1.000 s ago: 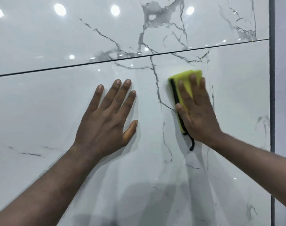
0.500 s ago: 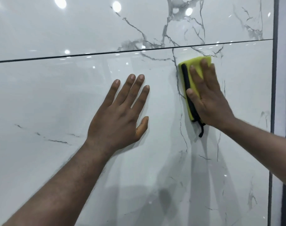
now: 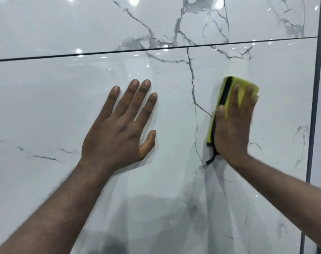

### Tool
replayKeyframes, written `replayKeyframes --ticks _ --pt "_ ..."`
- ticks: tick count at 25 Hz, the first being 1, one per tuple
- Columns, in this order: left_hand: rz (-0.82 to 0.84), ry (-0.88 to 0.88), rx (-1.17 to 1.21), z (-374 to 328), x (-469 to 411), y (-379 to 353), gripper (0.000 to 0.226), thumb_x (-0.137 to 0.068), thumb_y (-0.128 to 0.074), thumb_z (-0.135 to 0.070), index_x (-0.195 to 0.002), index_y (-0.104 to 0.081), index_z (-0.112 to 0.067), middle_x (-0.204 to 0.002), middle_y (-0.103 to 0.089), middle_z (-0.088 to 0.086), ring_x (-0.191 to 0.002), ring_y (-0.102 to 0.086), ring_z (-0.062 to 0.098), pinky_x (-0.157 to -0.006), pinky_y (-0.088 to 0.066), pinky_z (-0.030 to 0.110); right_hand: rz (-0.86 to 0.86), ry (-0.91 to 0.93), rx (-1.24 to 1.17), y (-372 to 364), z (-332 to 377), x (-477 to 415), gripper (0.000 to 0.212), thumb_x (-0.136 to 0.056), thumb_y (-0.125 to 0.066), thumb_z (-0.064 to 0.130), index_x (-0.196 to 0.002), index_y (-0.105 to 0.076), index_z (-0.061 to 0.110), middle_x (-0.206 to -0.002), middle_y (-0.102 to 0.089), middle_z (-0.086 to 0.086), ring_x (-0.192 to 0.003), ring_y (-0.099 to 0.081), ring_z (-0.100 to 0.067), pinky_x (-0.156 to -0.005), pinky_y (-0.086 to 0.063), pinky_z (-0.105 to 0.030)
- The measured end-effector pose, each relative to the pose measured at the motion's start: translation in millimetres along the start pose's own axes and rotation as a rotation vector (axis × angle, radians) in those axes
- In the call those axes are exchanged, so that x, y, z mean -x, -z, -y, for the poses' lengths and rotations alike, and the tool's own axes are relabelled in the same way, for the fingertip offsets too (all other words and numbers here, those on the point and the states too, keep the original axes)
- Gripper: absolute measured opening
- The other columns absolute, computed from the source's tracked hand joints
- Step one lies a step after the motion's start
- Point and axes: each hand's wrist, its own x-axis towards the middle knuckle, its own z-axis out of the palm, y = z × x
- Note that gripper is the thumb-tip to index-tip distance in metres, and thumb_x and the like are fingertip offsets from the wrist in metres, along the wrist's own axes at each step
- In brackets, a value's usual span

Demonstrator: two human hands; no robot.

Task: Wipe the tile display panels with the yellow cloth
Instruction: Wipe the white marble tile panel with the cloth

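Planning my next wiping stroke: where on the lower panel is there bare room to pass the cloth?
Bare: between the left hand and the yellow cloth; above both hands up to the seam; from the right hand to the dark edge strip. Crowded where the left hand lies flat on the lower panel.

2 glossy white marble-look panels stacked here, upper panel [image 3: 64, 24] over lower panel [image 3: 46, 110], with a thin dark seam [image 3: 101, 52] between them. Grey veins [image 3: 192, 79] run down across both. Flat on the lower one are the left hand [image 3: 119, 129], fingers spread, and off to its right, not touching it, a yellow cloth [image 3: 245, 84] with black edging, pressed under the right hand [image 3: 233, 125]. A dark vertical strip [image 3: 315, 88] runs along the right edge.
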Motion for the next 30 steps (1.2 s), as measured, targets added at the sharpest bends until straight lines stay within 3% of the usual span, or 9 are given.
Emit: replayKeyframes --ticks 4,5,9,14,16,19,24,28,30 --pt "-0.024 0.000 0.004 -0.2 0.8 1.1 0.079 -0.108 -0.042 -0.047 -0.173 -0.021 -0.008 -0.180 -0.012 0.016 -0.168 -0.012 0.033 -0.133 -0.017 0.060 0.172 0.571 0.058 7.6 20.9 -17.5 0.059 -0.115 -0.041 0.041 -0.169 -0.021 0.028 -0.178 -0.003 -0.003 -0.165 0.008 -0.028 -0.132 -0.011 -0.050" --pt "-0.027 0.001 0.002 -0.9 -0.2 0.5 0.078 -0.108 -0.042 -0.047 -0.173 -0.021 -0.008 -0.180 -0.013 0.016 -0.168 -0.013 0.033 -0.133 -0.018 0.060 0.143 0.553 0.038 10.9 21.2 -35.1 0.059 -0.115 -0.042 0.040 -0.169 -0.022 0.028 -0.179 -0.004 -0.003 -0.165 0.007 -0.027 -0.132 -0.010 -0.049" --pt "-0.021 0.000 -0.017 -0.3 0.3 0.8 0.078 -0.109 -0.039 -0.048 -0.173 -0.019 -0.008 -0.181 -0.011 0.016 -0.168 -0.011 0.033 -0.134 -0.016 0.060 0.044 0.019 -0.053 4.2 10.2 -11.2 0.061 -0.116 -0.031 0.044 -0.171 -0.011 0.026 -0.179 0.008 -0.007 -0.164 0.015 -0.030 -0.132 0.004 -0.042" --pt "0.010 -0.035 0.007 3.9 0.2 5.0 0.078 -0.109 -0.041 -0.049 -0.172 -0.022 -0.007 -0.181 -0.010 0.017 -0.168 -0.009 0.034 -0.134 -0.014 0.060 0.304 0.497 0.090 15.7 31.9 -4.7 0.064 -0.114 -0.035 0.048 -0.171 -0.010 0.032 -0.178 0.011 0.002 -0.163 0.018 -0.027 -0.131 -0.007 -0.053" --pt "0.019 -0.051 0.009 12.4 9.1 12.5 0.077 -0.108 -0.043 -0.049 -0.171 -0.027 -0.008 -0.180 -0.014 0.015 -0.168 -0.012 0.032 -0.133 -0.014 0.061 0.227 0.395 0.021 19.5 42.2 -22.6 0.063 -0.114 -0.038 0.044 -0.171 -0.014 0.031 -0.179 0.008 0.002 -0.163 0.016 -0.022 -0.133 -0.005 -0.049" --pt "0.027 -0.032 -0.010 34.6 42.8 26.8 0.074 -0.107 -0.043 -0.049 -0.168 -0.036 -0.008 -0.180 -0.019 0.015 -0.167 -0.015 0.034 -0.132 -0.014 0.064 0.082 0.001 -0.038 -1.8 66.6 12.7 0.063 -0.114 -0.032 0.043 -0.171 -0.011 0.023 -0.178 0.010 -0.008 -0.163 0.017 -0.028 -0.132 0.001 -0.052" --pt "0.057 -0.013 -0.002 89.1 98.6 45.1 0.075 -0.104 -0.044 -0.048 -0.170 -0.034 -0.012 -0.181 -0.012 0.016 -0.168 -0.013 0.033 -0.132 -0.015 0.064 0.262 0.397 0.040 -4.1 130.1 35.2 0.062 -0.114 -0.039 0.042 -0.170 -0.014 0.033 -0.177 0.013 0.006 -0.163 0.018 -0.021 -0.132 -0.002 -0.045" --pt "0.028 0.043 0.018 122.8 132.4 52.8 0.076 -0.104 -0.047 -0.048 -0.170 -0.034 -0.011 -0.181 -0.013 0.015 -0.168 -0.013 0.033 -0.132 -0.015 0.063 0.103 -0.082 0.016 -14.0 148.0 42.9 0.067 -0.113 -0.024 0.049 -0.171 -0.006 0.022 -0.177 0.013 -0.012 -0.163 0.015 -0.033 -0.132 0.001 -0.056" --pt "0.018 0.029 0.030 137.4 148.3 51.4 0.076 -0.107 -0.044 -0.048 -0.172 -0.029 -0.013 -0.181 -0.011 0.015 -0.168 -0.012 0.032 -0.133 -0.015 0.062 0.191 0.117 0.093 -29.1 173.0 81.8 0.066 -0.114 -0.025 0.049 -0.171 -0.005 0.025 -0.177 0.018 -0.005 -0.162 0.019 -0.034 -0.131 0.002 -0.053"
